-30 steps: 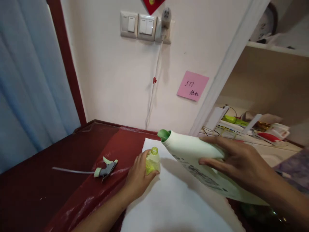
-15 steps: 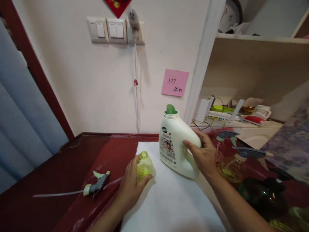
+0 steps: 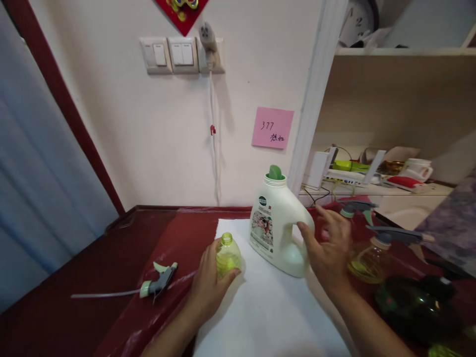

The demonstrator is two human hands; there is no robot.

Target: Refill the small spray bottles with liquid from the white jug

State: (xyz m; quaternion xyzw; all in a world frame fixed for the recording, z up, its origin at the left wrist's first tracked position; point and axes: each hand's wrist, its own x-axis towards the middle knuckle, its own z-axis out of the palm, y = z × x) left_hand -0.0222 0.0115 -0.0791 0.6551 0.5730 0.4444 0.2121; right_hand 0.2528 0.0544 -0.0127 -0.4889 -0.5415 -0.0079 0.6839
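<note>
My left hand [image 3: 208, 285] is wrapped round a small yellow-green bottle [image 3: 227, 254] with no cap, which stands upright on a white cloth [image 3: 260, 307]. A white detergent jug [image 3: 277, 223] with an open green spout stands upright on the cloth to its right. My right hand [image 3: 329, 245] hovers just right of the jug's handle, fingers apart and slightly blurred, holding nothing. A grey-green spray head [image 3: 158, 282] with a long tube lies on the dark red table to the left.
Two spray bottles [image 3: 362, 253] with amber liquid stand right of the jug, and a dark green bottle [image 3: 416, 305] lies near the right edge. The wall with switches [image 3: 171, 52] and a pink note [image 3: 272, 128] is behind. A cluttered shelf [image 3: 372, 173] is at the right.
My right hand tipped the jug upright, set it on the cloth and has let go of its handle. My left hand has stayed on the small bottle.
</note>
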